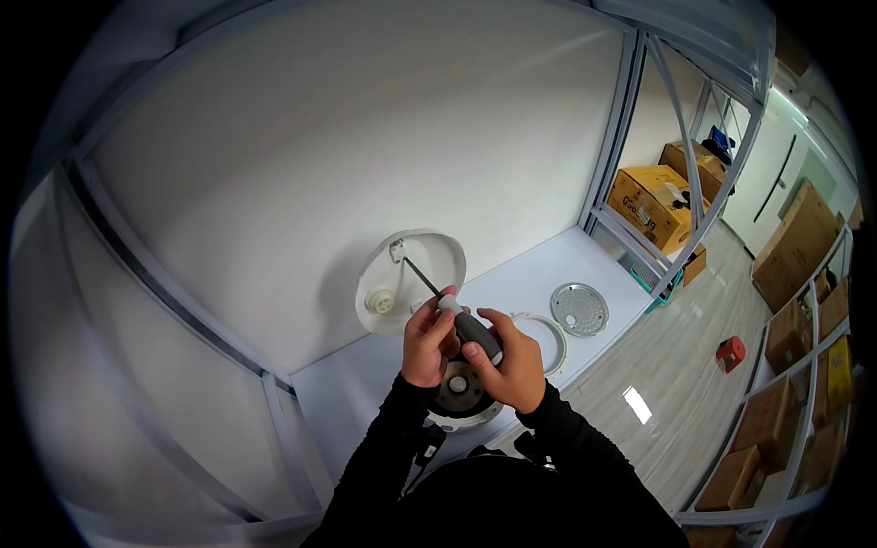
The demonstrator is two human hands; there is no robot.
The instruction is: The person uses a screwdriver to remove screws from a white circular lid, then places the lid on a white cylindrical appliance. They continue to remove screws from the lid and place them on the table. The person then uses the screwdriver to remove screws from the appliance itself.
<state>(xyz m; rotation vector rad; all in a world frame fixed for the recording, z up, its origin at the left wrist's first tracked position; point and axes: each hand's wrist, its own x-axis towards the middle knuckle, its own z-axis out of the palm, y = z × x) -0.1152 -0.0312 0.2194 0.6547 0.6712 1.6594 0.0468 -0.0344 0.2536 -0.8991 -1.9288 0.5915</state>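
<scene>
My right hand [519, 363] is wrapped round the grey handle of a screwdriver [477, 334]. Closed near the handle's front end, my left hand [427, 349] steadies it. The thin dark shaft points up and left, its tip at or close to a small terminal block [396, 252]; contact cannot be told. That block sits inside a white round housing [431, 272] propped against the wall, which also has a cream round knob-like part [381, 300]. Below my hands lies a round part with a dark inside and pale rim [464, 422], partly hidden by them.
On the white table [333, 388], a white ring [559, 352] and a perforated metal disc [596, 310] lie to the right. Metal frame posts [614, 137] bound the table. Beyond stand cardboard boxes [650, 203], a red object [730, 353] on the floor, and loaded shelves at far right.
</scene>
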